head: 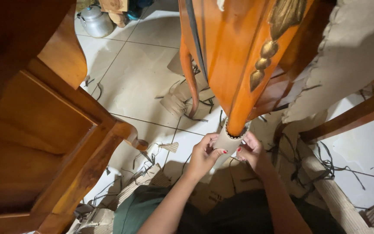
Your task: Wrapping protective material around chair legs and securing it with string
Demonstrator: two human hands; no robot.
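Left hand point(204, 154) and right hand point(249, 149) both pinch the cardboard sleeve point(229, 142) on the leg point(239, 115); a hard tug could rip it; scraps point(174, 102) lie at eleven o'clock.

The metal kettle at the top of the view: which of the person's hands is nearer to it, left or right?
Left. The left hand grips the cardboard sleeve on the kettle's side; the right hand holds the sleeve's far side, farther from the kettle.

Bare forearms, red-painted nails on each hand point(202, 155), green and dark clothing.
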